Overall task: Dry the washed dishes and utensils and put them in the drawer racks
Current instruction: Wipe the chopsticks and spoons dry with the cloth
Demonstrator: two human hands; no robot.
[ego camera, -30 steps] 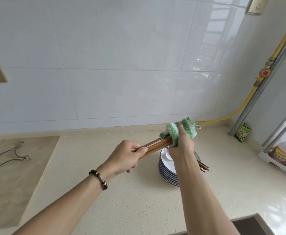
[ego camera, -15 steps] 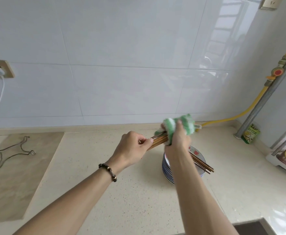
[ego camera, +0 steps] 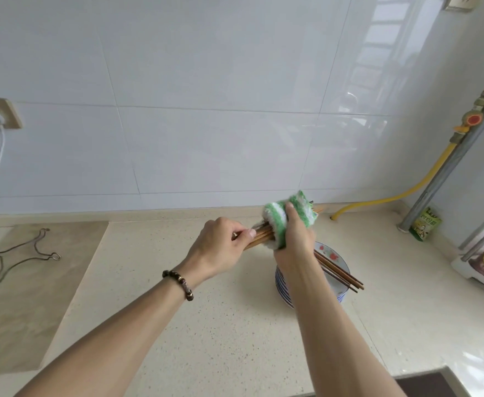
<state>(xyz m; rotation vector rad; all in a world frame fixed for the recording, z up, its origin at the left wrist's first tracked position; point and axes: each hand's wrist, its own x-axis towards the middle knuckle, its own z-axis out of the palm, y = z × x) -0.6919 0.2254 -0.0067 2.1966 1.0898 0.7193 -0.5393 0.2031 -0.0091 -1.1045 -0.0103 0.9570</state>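
The left hand pinched one end of the chopsticks to steady the bundle, while the right hand squeezed the green cloth round it, wiping above the stacked plates on the worktop.

Speckled counter bears stacked plates (blue-rimmed) and trivet.

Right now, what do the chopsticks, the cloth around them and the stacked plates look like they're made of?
Chopsticks: probably wood or bamboo, brown with a dull finish.
Cloth: fluffy green-and-white striped fabric, likely microfibre or terry by its fuzzy pile.
Plates: apparently glazed ceramic, glossy white with red flower prints and blue rims.
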